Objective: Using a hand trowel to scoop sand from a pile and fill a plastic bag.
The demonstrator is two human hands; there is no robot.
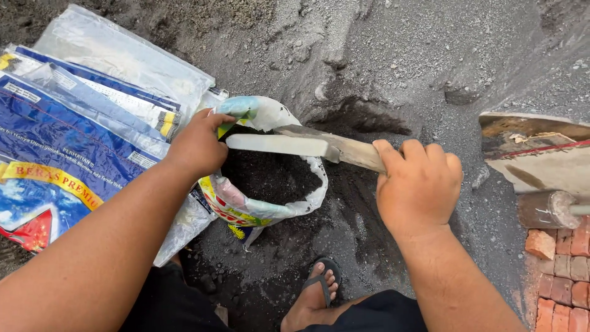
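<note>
Two hands work together: left hand (198, 144) pinches the sack rim (258, 114) wide, right hand (418, 181) grips the trowel (289, 144) best kept level.

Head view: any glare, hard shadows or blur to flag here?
Head view: soft, even daylight with no hard shadows; mild glare on the clear plastic sacks; left hand, right hand and trowel blade are sharp; the bag's inside is dark.

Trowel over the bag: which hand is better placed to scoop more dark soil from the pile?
Probably the right hand: it already grips the trowel by its handle, nearest the soil pile. The left hand is pinching the bag rim open.
</note>
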